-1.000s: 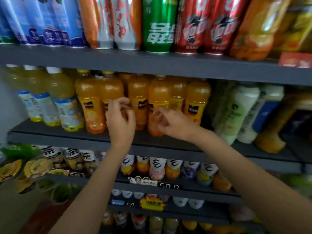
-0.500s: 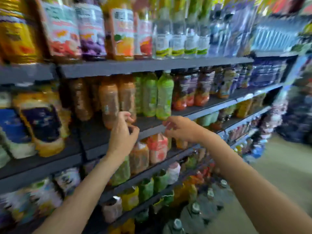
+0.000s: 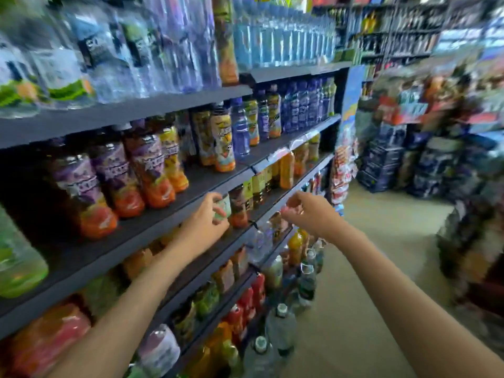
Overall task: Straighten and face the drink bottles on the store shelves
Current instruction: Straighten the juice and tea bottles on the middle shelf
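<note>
Dark shelves (image 3: 152, 222) of drink bottles run along my left side, blurred by motion. My left hand (image 3: 206, 222) is raised at the third shelf, its fingers loosely curled in front of a green-and-white labelled bottle (image 3: 226, 204); no firm grip shows. A dark bottle (image 3: 237, 207) stands just right of it. My right hand (image 3: 308, 214) hovers in the air off the shelf edge, fingers loosely curled and holding nothing. Above them stand purple-labelled juice bottles (image 3: 114, 175) with orange bases.
Clear water bottles (image 3: 272, 36) fill the top shelf. Large capped bottles (image 3: 281, 326) stand on the floor at the shelf foot. Stacked dark drink cases (image 3: 387, 156) and a blurred display (image 3: 469, 214) border the beige aisle floor (image 3: 368, 268).
The view has swung right along the aisle, from the orange juice bottles to purple-labelled and dark bottles. Both hands keep the same raised, loosely curled pose throughout.
</note>
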### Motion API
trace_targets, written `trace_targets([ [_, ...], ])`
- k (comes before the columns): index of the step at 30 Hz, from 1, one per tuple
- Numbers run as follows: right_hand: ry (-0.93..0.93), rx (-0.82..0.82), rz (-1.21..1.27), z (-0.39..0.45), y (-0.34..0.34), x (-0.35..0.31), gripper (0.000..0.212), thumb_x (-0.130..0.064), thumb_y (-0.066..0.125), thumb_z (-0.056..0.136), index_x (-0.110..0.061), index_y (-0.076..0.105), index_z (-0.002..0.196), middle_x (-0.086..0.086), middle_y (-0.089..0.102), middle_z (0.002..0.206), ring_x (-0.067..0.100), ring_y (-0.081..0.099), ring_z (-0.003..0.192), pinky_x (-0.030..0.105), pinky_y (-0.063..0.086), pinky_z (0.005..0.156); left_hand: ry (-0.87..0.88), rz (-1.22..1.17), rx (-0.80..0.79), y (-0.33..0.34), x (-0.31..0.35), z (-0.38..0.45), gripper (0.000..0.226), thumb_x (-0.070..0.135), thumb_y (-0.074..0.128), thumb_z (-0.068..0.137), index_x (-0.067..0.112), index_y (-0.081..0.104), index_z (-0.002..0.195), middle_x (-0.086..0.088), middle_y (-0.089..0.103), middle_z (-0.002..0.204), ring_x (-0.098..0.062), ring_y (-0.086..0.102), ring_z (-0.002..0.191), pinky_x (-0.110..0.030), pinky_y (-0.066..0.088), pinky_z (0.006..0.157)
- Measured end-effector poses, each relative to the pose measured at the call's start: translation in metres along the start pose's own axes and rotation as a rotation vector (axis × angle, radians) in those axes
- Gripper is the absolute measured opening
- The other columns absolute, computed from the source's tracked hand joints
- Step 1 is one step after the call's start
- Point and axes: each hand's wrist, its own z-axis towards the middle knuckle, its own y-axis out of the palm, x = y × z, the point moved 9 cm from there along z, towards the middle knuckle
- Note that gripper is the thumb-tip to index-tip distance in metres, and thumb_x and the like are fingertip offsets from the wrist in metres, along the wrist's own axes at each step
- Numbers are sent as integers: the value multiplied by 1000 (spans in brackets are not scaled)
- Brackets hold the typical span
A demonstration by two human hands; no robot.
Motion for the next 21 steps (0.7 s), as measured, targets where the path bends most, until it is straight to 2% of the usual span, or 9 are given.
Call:
trace_targets([
  [2,-5,19,5,45,-10,31,37,-30,57,93,-5,52,120,10,58,116,25,54,104,26,37,74,56,-36,36,22,18,51,39,7,57,89,9,40,124,-2,54,103,-17,55,88,-21,40,75],
  [3,-10,25,6,71,-16,44,38,-30,58,93,-4,52,121,10,58,118,26,54,106,28,39,78,79,-33,60,30,24,79,38,7,58,89,9,42,123,-2,54,104,-16,54,89,-19,38,75],
  [6,-24,-1,-11,149,-37,77,38,-29,59,92,-1,53,117,15,59,117,29,56,107,37,44,90,123,-27,131,47,39,172,31,4,59,86,4,51,116,-9,54,109,-22,56,98,-30,43,87],
  [8,-38,6,3,195,-60,97,36,-27,58,91,-1,53,116,14,60,116,28,56,106,37,46,90,116,22,179,55,54,229,26,5,58,87,4,55,113,-12,54,113,-25,56,103,-32,41,86],
  [11,-50,12,-1,254,-85,132,36,-28,58,92,-3,53,118,12,57,119,28,53,110,31,40,86,57,112,73,91,68,298,27,12,57,90,7,55,116,-12,48,121,-26,52,110,-34,40,88],
  [14,-75,-29,-18,322,-90,166,45,-31,60,91,-4,49,125,12,56,123,28,52,113,31,40,86,13,152,-40,132,60,352,45,14,59,90,5,42,130,-15,40,133,-29,49,115,-35,39,93],
  [16,-108,-90,-16,373,-84,184,54,-31,61,90,-4,44,133,12,51,132,27,49,120,31,39,91,-71,103,26,141,47,382,55,12,60,89,4,33,136,-16,38,137,-31,52,111,-34,39,91],
  [18,-164,-159,-45,425,-72,194,57,-30,62,90,-2,40,135,14,46,137,30,45,125,35,37,95,-163,46,160,141,31,403,56,9,60,87,4,33,136,-16,45,132,-31,57,99,-34,41,85],
  [21,-179,-132,-10,502,-68,205,59,-26,66,88,-5,33,131,20,41,139,35,42,127,37,39,90,-309,21,316,140,6,424,55,5,60,87,2,32,135,-9,49,121,-23,54,84,-31,38,78],
])
